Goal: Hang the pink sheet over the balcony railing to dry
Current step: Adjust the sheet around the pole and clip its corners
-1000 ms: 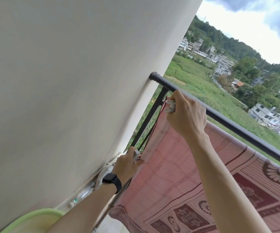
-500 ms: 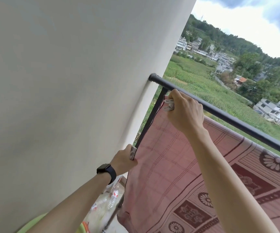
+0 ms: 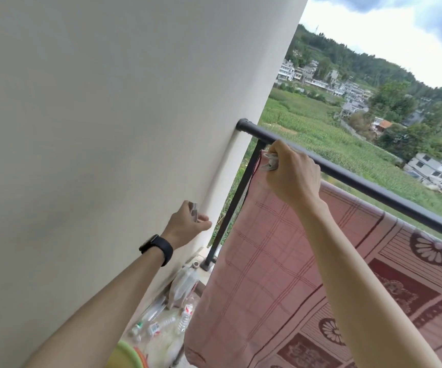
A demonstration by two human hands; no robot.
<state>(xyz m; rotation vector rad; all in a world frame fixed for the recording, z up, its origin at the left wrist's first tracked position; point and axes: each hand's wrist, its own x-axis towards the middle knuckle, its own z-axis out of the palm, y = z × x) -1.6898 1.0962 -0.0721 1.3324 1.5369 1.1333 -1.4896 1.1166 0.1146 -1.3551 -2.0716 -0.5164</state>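
Holding the pink sheet (image 3: pixel 275 261) up by the railing (image 3: pixel 373 184), the right hand (image 3: pixel 291 176) is pinching its corner; the left hand (image 3: pixel 188 224) is gripping a small clip (image 3: pixel 194 208).

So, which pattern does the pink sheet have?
The pink sheet shows a line grid, then dark red borders with round flower motifs; head view.

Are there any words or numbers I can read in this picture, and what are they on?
No words or numbers can be read here.
Bottles on the floor: red and white labels, too small and blurred to read.
Pink sheet: only flower and check patterns, no letters.
Watch on the left wrist: its face is turned away, nothing shows.
Far houses: no signs can be made out.
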